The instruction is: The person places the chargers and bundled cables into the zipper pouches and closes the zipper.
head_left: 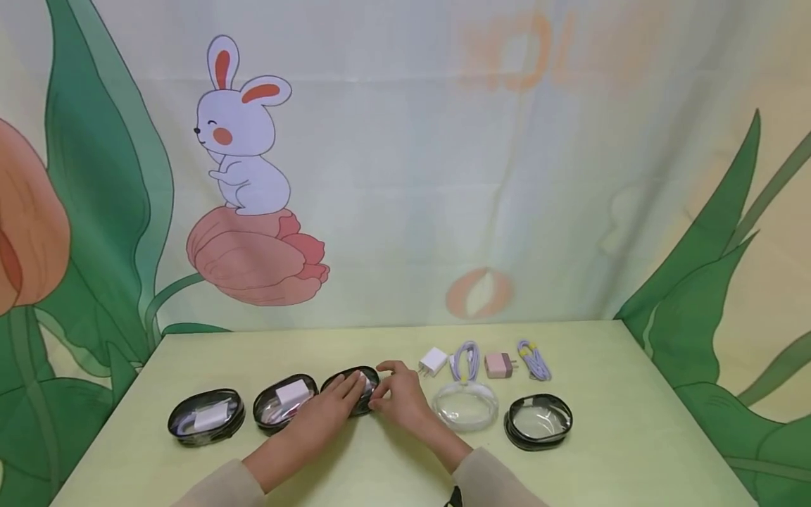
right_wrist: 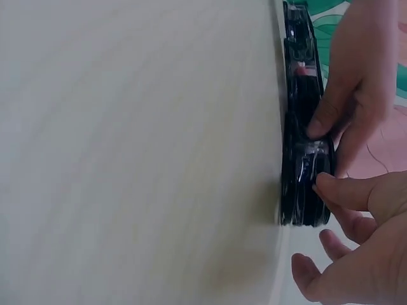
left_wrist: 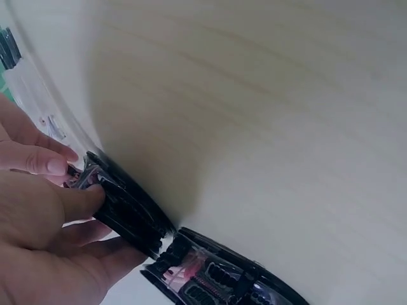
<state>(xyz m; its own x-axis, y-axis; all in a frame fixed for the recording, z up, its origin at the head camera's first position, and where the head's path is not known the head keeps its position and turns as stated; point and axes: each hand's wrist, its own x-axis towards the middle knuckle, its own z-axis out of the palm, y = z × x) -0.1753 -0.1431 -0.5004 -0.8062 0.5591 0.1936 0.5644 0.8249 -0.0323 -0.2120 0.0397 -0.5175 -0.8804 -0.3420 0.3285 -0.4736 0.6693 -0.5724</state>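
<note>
Black trim edges the oval see-through case (left_wrist: 130, 210) under both hands, third from the left in the row on the pale surface (head_left: 608, 401). Left hand (head_left: 324, 414) grips it, fingers laid across the top and thumb against its near side; right hand (head_left: 405, 400) pinches at its right end between thumb and forefinger, though exactly what small part is caught there cannot be made out. Just left sits a second black-trimmed case (head_left: 261, 415) with a white charger inside, and beyond it a leftmost case (head_left: 237, 421), also packed with a white charger. Right of the hands lie a clear case with whitish trim (head_left: 465, 424) and an oval case with a black rim (head_left: 535, 443). Behind these, a white plug charger (head_left: 434, 361), a coiled lilac cable (head_left: 465, 361), a pink plug charger (head_left: 498, 365) and a yellow-tied lilac cable (head_left: 535, 363) form a line before the rabbit-printed cloth (head_left: 393, 176).
</note>
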